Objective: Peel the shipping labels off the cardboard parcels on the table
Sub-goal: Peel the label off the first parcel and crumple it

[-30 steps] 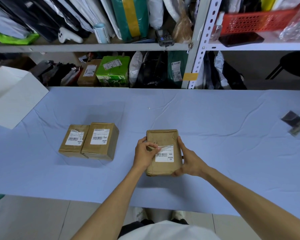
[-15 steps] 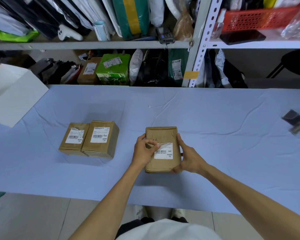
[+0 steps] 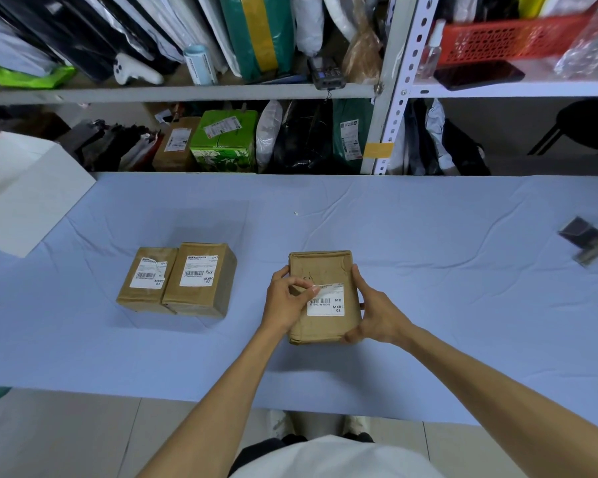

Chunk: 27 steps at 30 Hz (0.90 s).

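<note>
Parcel (image 3: 320, 267) mid-table (image 3: 428, 288), long axis running 12 to 6, label (image 3: 327, 305) on its near half, print upright. Left hand (image 3: 283, 303) at the 9 o'clock edge, thumb and forefinger pinching the label's lifted top-left corner. Right hand (image 3: 377, 313) clasping the 3 o'clock edge, fingers underneath hidden. Resting or raised: cannot tell. Two more labelled parcels (image 3: 201, 301), touching, at 9 o'clock.

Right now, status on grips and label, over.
Left grip pinches lifted top-left corner of label. Right grip holds parcel. Two labelled parcels sit apart, left.
</note>
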### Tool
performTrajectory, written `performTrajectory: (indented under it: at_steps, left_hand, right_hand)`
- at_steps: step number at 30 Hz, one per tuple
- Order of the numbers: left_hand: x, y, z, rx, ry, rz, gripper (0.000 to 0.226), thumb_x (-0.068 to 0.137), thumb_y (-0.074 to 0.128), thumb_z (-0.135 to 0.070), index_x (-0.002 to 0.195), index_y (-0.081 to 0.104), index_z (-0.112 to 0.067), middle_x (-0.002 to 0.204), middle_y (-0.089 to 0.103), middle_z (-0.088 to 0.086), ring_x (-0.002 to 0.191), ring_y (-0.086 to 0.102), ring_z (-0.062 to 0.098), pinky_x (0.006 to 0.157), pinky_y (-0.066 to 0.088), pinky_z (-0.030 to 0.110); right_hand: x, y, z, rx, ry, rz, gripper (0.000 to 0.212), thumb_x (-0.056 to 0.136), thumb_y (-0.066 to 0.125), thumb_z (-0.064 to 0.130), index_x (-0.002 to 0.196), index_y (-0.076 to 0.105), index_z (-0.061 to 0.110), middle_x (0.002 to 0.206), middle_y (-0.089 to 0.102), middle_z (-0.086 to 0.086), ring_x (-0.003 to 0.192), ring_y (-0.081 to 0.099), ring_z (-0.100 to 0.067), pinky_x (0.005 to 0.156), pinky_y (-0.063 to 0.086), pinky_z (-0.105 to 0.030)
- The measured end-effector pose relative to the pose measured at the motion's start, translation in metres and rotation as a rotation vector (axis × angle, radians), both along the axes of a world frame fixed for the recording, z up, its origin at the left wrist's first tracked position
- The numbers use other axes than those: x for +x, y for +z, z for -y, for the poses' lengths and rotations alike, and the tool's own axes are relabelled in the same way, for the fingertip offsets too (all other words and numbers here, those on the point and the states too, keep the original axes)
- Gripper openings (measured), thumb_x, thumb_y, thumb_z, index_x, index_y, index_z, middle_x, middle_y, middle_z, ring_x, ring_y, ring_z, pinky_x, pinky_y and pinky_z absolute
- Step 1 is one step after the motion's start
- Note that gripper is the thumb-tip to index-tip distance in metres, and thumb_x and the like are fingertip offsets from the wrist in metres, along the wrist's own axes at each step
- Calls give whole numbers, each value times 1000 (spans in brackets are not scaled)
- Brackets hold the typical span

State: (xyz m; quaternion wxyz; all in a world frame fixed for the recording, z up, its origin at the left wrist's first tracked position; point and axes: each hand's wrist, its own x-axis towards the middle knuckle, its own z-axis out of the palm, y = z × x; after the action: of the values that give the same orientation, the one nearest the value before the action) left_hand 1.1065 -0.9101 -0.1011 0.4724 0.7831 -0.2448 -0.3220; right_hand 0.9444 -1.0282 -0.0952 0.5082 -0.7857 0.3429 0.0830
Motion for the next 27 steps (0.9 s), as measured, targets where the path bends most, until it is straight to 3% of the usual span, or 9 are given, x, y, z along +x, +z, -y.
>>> performTrajectory:
  at_steps: [5,13,20,22,27]
  left_hand:
    - [1,2,-2,3,-2,-1,9,80,76,-19,83,72,-13,143,42,0,113,43,3,77,32,-3]
    - [2,5,-1,-13,-1,17,11,80,76,-21,85,71,-11,144,42,1,114,43,4,89,36,14]
    - [3,4,-1,-14,5,5,11,78,78,-23,82,71,-14,137,44,-4,108,49,0,72,34,-3]
    - [3,4,-1,-15,0,2,14,75,81,-22,80,70,-15,135,45,-6,100,50,-5,69,36,-4]
    - [3,3,1,-1,5,12,12,76,80,-19,81,70,-14,139,45,-2,106,47,3,69,36,-4]
  right_hand:
    - [1,0,0,0,-6,3,145,54,89,19,147,-20,38,118,48,13,96,56,-8,57,47,-7]
    - [2,-1,2,10,-35,5,145,50,89,16,148,-16,41,120,49,12,98,56,-9,55,47,-7]
    - [4,1,3,5,-34,-8,145,51,88,14,149,-16,38,120,50,11,100,57,-13,54,48,-9]
    - [4,1,3,6,-32,-16,146,50,89,15,149,-16,37,120,50,11,101,57,-13,56,49,-10]
    - [4,2,3,0,-29,-27,147,49,90,17,149,-16,36,119,50,10,101,57,-15,58,50,-12]
